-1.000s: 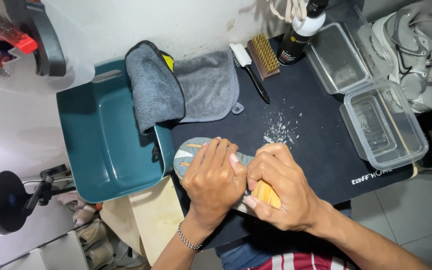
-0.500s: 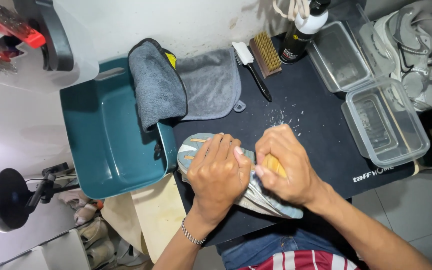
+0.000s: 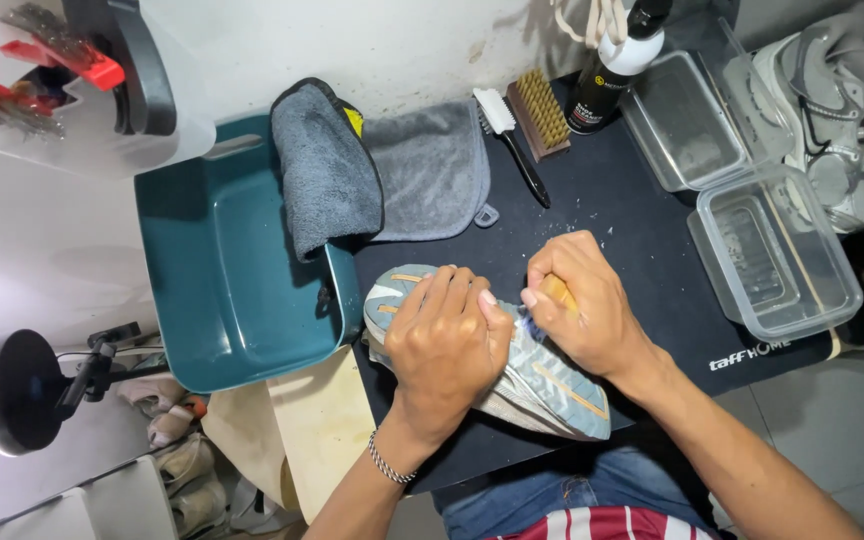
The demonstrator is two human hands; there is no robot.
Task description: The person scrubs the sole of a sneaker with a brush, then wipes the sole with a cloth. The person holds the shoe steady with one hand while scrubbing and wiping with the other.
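A light blue-grey shoe (image 3: 542,385) with orange stripes lies on its side on a dark mat (image 3: 642,240) covering the table, in the lower centre of the frame. The left hand (image 3: 447,350) presses down flat on the middle of the shoe, fingers curled over its upper edge, covering much of it. The right hand (image 3: 587,305), just to the right and touching the shoe, is clenched around a small wooden-handled brush (image 3: 555,290), only its tan tip showing. The shoe's toe pokes out left of the left hand, its heel below the right wrist. Left of the shoe stands a teal basin (image 3: 222,270) with a grey cloth (image 3: 327,170) draped over its rim. Two clear plastic containers (image 3: 772,245) sit at the upper right.
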